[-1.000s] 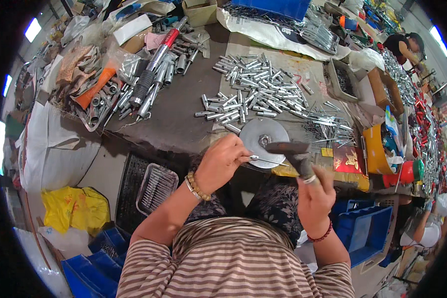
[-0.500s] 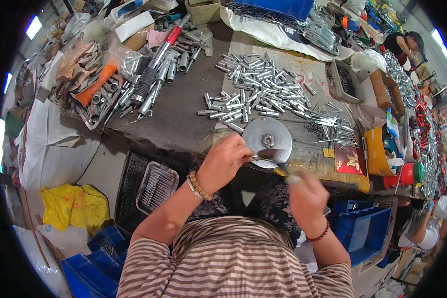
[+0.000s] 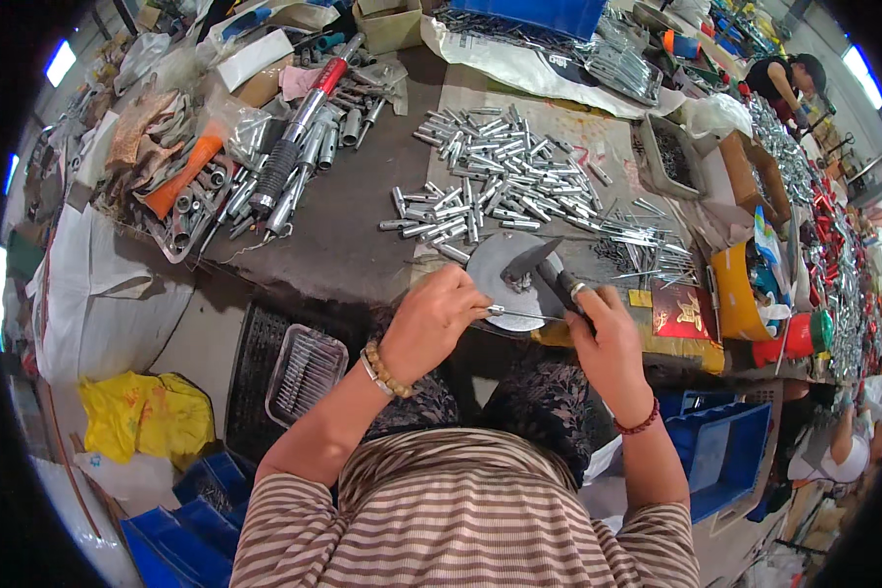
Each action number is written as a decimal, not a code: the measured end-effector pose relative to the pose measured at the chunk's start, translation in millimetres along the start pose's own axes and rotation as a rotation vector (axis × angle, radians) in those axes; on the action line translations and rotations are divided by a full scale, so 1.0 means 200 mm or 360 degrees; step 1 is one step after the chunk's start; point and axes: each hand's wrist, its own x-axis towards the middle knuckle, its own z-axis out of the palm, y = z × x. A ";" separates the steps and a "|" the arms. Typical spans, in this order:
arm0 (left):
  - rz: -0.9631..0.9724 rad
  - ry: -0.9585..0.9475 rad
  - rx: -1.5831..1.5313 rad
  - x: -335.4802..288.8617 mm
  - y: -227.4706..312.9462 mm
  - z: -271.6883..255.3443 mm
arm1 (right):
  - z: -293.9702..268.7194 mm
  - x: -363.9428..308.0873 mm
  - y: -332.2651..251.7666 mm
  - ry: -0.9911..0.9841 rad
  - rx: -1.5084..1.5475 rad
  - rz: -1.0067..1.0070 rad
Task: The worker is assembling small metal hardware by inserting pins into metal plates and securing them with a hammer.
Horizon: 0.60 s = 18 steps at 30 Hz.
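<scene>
My left hand (image 3: 433,321) pinches a thin metal rod (image 3: 527,315) with a small silver sleeve at its near end. The rod lies level above the front rim of a round grey metal disc (image 3: 488,263). My right hand (image 3: 608,338) is closed round the dark handle of a hammer (image 3: 533,259), whose dark head is over the disc's middle. The right thumb and fingers also meet the rod's far tip. Behind the disc is a heap of short silver metal tubes (image 3: 505,181). Several thin metal rods (image 3: 647,245) lie to its right.
Sockets and tools crowd the left side, with a red and black tool (image 3: 304,127) on top. A grey tray of dark small parts (image 3: 671,157), an open cardboard box (image 3: 755,176) and a yellow container (image 3: 740,289) stand right. Blue crates (image 3: 720,461) sit below.
My right hand has come up and left to the rod's tip, and the hammer head has swung up over the disc. The left hand keeps hold of the rod, nearly in place.
</scene>
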 end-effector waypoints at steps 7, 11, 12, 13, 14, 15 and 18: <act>-0.0046 0.0018 0.0107 -0.02 0.04 0.00 | 0.10 -0.11 -0.11 -0.0010 -0.0479 -0.0348; 0.0077 0.0274 0.0223 -0.06 0.07 0.05 | 0.13 -0.17 -0.14 -0.0130 -0.0047 -0.0088; -0.0103 0.0366 0.0045 -0.11 0.08 0.09 | 0.14 -0.18 -0.13 -0.0213 0.0191 0.0006; -0.0288 0.0459 -0.0132 -0.14 0.09 0.11 | 0.15 -0.18 -0.13 -0.0298 0.0428 0.0098; -0.0289 0.0454 -0.0127 -0.17 0.12 0.13 | 0.15 -0.19 -0.13 -0.0299 0.0435 0.0100; -0.0668 0.0365 -0.0469 -0.18 0.15 0.14 | 0.16 -0.19 -0.14 -0.0467 0.0716 0.0344; -0.1083 0.0264 -0.1075 -0.19 0.15 0.17 | 0.18 -0.21 -0.17 -0.0649 0.1082 0.0660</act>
